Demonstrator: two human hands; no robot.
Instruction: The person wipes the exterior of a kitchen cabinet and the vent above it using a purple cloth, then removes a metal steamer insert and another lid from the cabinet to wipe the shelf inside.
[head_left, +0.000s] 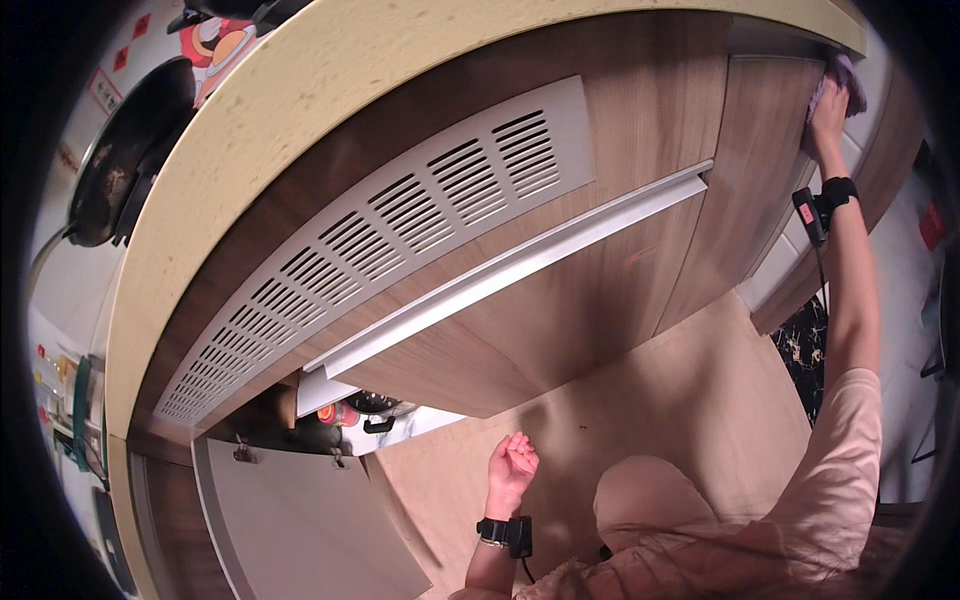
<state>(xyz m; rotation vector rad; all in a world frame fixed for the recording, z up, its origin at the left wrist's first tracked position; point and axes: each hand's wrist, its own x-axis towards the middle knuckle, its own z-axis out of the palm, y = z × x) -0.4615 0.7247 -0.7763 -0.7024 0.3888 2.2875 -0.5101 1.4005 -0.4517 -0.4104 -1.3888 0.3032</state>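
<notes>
My right hand (829, 112) reaches to the far upper right and holds a purple cloth (849, 84) against the end of the wood-grain cabinet panel (772, 112), just under the countertop. Part of the cloth is hidden by the hand. My left hand (514, 463) is raised above the floor with its palm up and fingers curled, holding nothing that I can see. Both wrists wear black straps with small devices. Before me is a cabinet front with a white louvred vent panel (442, 187) and a long metal handle strip (517, 270).
A cabinet door (300, 517) stands open at the lower left, beside a pot lid (371, 403) and a red container (337, 414). The pale countertop (300, 112) curves overhead. A black wok (131, 157) is at the left. A dark patterned mat (801, 352) lies at the right.
</notes>
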